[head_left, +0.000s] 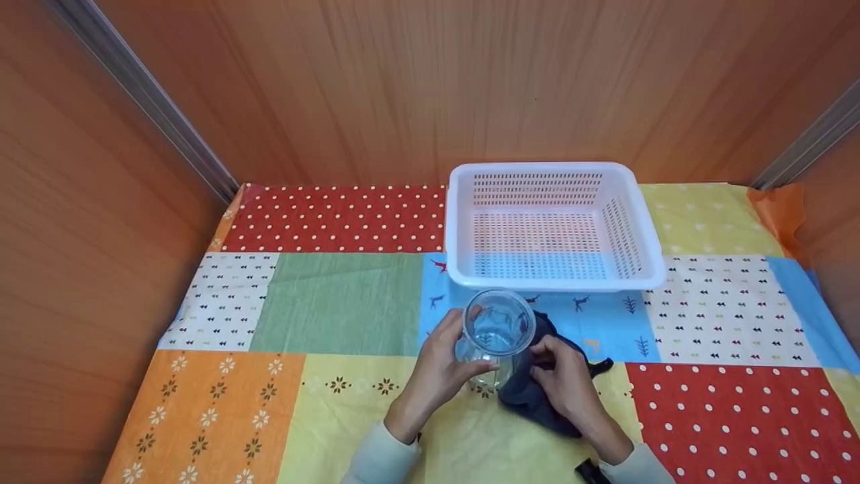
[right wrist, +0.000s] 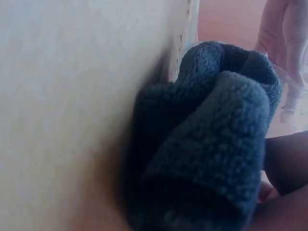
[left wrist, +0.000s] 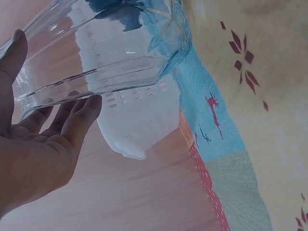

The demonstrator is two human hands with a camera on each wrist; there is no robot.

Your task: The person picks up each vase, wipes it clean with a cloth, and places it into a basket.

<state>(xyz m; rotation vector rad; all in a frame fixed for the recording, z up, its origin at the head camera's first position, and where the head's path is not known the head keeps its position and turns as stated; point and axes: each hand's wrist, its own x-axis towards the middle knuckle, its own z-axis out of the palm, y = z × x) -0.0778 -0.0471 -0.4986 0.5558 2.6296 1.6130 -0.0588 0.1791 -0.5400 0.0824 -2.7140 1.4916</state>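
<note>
My left hand (head_left: pixel 437 366) grips a clear glass jar (head_left: pixel 498 321) by its side, with the thumb near and the fingers around the far side. The jar's round rim tilts up towards the head camera. In the left wrist view its faceted glass body (left wrist: pixel 110 72) lies between the thumb and fingers. Beside the jar, my right hand (head_left: pixel 568 380) pinches a dark grey cloth (head_left: pixel 527 396) near the glass. The cloth looks fluffy and folded in the right wrist view (right wrist: pixel 211 139), where it hides part of the right fingers. Whether it presses on the glass is unclear.
Just beyond the jar stands a white perforated plastic basket (head_left: pixel 655 272) with nothing in it. A patchwork-patterned tablecloth (head_left: pixel 342 302) covers the table. Wooden panels (head_left: pixel 430 87) rise at the back and both sides. A small black object (head_left: pixel 591 472) shows by the right sleeve.
</note>
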